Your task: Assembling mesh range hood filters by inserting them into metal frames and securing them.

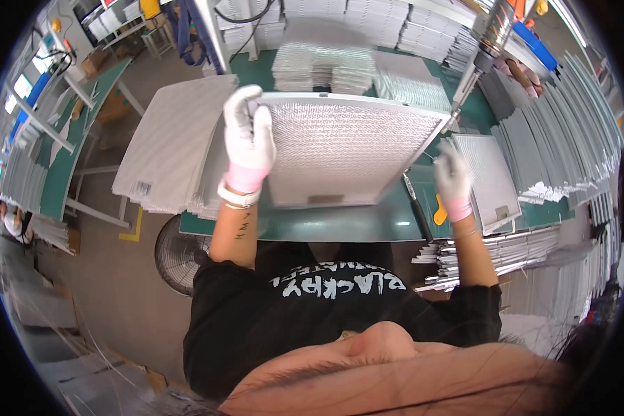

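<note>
A framed metal mesh filter panel (347, 149) is tilted up over the green table in front of me. My left hand (248, 135), in a white and pink glove, is closed on its upper left corner, thumb in front. My right hand (453, 177), gloved alike, is raised just right of the panel's right edge; its fingers are blurred, and I cannot tell whether they hold anything. Above it, a power tool with a long metal nose (468, 83) hangs down, its tip at the panel's upper right corner.
White wrapped panels (177, 142) are stacked at left; mesh stacks (324, 64) stand behind. At right lie another framed mesh panel (489, 177) and a long row of panels (568, 132). A dark-handled tool (417, 208) and a yellow piece (439, 210) lie near the front edge. A floor fan (177, 253) stands below.
</note>
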Motion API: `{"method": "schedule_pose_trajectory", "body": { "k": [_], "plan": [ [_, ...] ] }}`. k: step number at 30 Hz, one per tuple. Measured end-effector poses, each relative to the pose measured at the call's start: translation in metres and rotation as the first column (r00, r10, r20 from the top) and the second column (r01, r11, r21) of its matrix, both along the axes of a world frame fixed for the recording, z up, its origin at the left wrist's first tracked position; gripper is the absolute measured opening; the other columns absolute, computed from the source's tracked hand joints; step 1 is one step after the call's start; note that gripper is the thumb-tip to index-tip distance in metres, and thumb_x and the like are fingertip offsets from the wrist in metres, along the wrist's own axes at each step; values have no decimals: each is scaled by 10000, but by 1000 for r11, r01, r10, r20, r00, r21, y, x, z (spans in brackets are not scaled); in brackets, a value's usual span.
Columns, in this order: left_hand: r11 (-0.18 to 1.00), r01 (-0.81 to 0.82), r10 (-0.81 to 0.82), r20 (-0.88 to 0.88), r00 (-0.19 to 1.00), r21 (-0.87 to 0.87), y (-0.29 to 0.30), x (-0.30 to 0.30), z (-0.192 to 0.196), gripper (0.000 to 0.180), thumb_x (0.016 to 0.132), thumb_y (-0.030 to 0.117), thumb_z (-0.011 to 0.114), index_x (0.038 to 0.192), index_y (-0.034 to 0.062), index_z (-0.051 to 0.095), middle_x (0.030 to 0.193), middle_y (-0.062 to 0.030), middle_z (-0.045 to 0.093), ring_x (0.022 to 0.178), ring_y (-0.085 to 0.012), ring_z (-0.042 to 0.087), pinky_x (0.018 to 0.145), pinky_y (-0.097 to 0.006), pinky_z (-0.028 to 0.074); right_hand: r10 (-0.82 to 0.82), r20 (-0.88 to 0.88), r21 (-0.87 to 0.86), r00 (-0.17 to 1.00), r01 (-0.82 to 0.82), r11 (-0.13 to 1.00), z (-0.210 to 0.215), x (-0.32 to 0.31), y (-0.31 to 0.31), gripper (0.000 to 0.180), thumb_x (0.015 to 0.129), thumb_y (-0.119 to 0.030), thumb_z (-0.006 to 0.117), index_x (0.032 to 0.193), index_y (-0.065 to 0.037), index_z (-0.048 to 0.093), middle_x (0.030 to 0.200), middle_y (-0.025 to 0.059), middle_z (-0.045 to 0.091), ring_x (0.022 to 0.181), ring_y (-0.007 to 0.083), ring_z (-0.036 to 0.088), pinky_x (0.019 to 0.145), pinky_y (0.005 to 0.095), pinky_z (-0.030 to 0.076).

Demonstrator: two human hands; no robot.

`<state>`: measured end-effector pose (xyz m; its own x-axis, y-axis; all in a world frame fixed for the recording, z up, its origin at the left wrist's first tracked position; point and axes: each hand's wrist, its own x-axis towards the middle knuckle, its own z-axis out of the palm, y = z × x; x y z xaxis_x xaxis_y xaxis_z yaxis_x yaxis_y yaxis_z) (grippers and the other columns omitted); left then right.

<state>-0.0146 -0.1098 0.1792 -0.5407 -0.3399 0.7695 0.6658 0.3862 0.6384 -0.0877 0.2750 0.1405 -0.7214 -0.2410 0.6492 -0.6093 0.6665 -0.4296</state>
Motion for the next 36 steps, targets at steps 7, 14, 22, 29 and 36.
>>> {"method": "schedule_pose_trajectory", "body": {
  "k": [7, 14, 22, 29, 36],
  "plan": [
    [259, 112, -384, 4, 923, -959, 120, -19, 109, 245, 875, 123, 548, 1118, 146, 572, 736, -65, 606, 666, -236, 637, 573, -349, 504, -399, 411, 474, 820, 182, 862, -129, 49, 32, 358, 908, -149, 538, 1243, -24, 534, 1107, 249, 577, 921, 381, 621, 825, 457, 507],
    [233, 17, -132, -14, 991, -972, 158, -51, 32, 347, 790, 338, 660, 1085, 167, 593, 650, 0, 549, 576, -183, 559, 560, -303, 428, 35, 709, -110, 704, 62, 992, 12, 90, 72, 468, 877, -92, 574, 1331, -21, 486, 922, 102, 606, 787, 139, 595, 738, 286, 499],
    [623, -106, 20, -120, 993, -775, 182, -57, -1, 468, 608, 437, 794, 896, 115, 614, 642, -9, 508, 616, -214, 523, 618, -380, 396, 248, 88, -336, 965, -205, 919, 113, 121, 82, 617, 913, 36, 437, 1495, 31, 232, 911, 80, 550, 661, 72, 479, 526, 184, 392],
    [634, -118, 46, -115, 992, -764, 186, -58, -2, 358, 613, 358, 790, 753, 125, 558, 636, -12, 484, 616, -222, 513, 607, -382, 375, 64, 93, 450, 994, -99, 887, 127, 105, 71, 582, 821, 51, 575, 1388, 0, 453, 830, 176, 597, 688, 314, 594, 655, 383, 507],
    [642, -140, 69, -124, 990, -754, 188, -64, -8, 393, 642, 375, 779, 892, 121, 612, 682, -13, 516, 666, -217, 525, 663, -395, 384, 54, 268, 446, 962, -174, 878, 92, 110, 59, 557, 818, 69, 565, 1365, 8, 479, 891, 191, 622, 751, 287, 640, 722, 314, 523]
  ]
}}
